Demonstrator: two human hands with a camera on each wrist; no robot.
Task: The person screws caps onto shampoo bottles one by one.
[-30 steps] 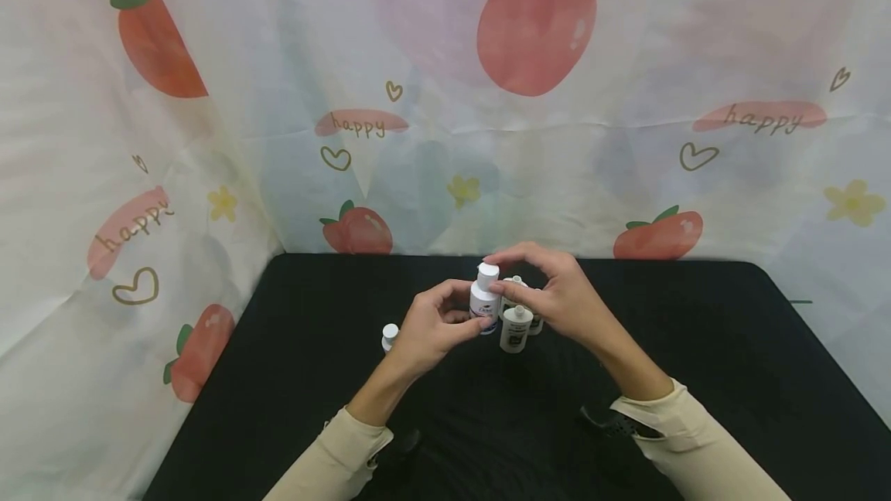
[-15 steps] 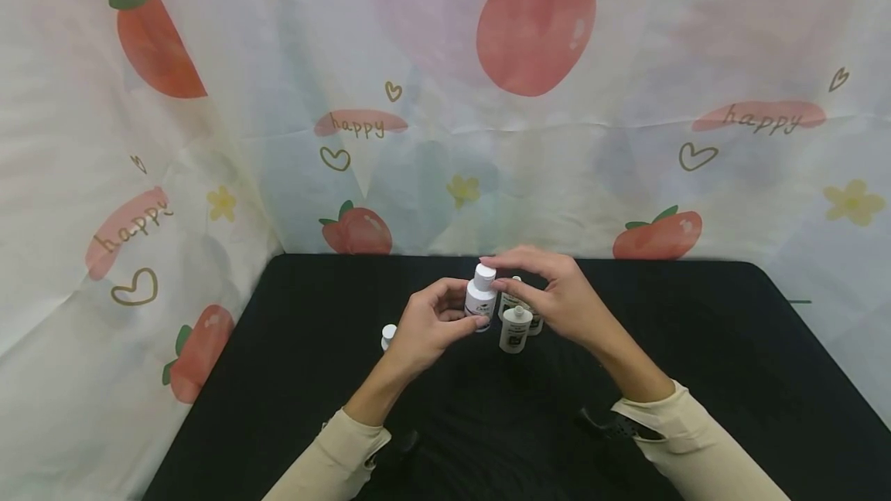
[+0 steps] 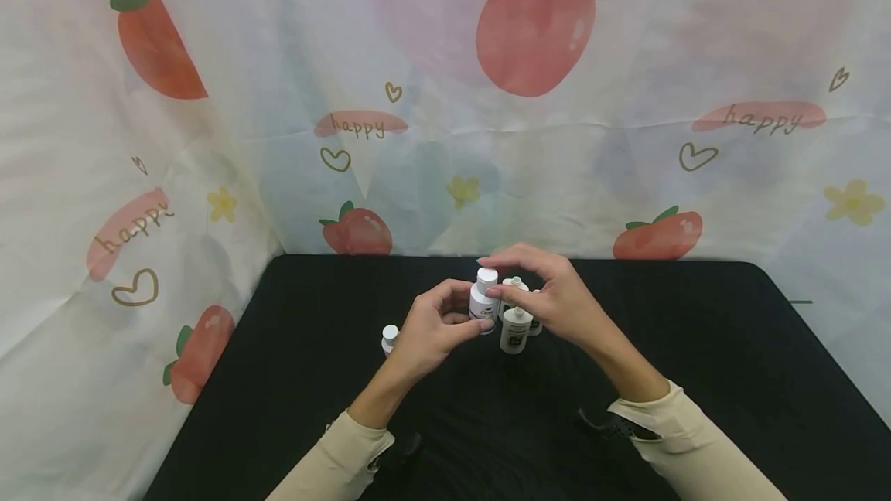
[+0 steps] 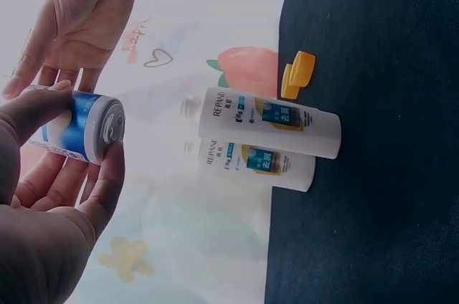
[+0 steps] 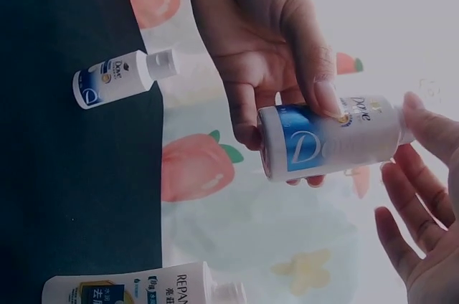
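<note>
A white Dove bottle with a blue band (image 5: pixel 297 148) hangs above the table in my left hand (image 3: pixel 429 328), which grips its body with thumb and fingers. In the left wrist view its silver-white base (image 4: pixel 111 130) faces the camera. My right hand (image 3: pixel 557 296) has thumb and forefinger at the white cap (image 3: pixel 487 277), pinching it as the right wrist view shows. Close behind the hands stand white REPANO bottles (image 3: pixel 515 333), their narrow nozzles bare. Another Dove bottle (image 5: pixel 115 80), cap on, stands to the left, partly hidden by my left wrist in the head view.
Yellow caps (image 4: pixel 303 69) lie on the black tabletop (image 3: pixel 661 331) beside the REPANO bottles. A fruit-printed cloth (image 3: pixel 431 37) rises behind the table and along its left side.
The held Dove bottle shifted slightly left, then back right and a little lower. My right fingers have moved slightly about its cap. The standing bottles have stayed put.
</note>
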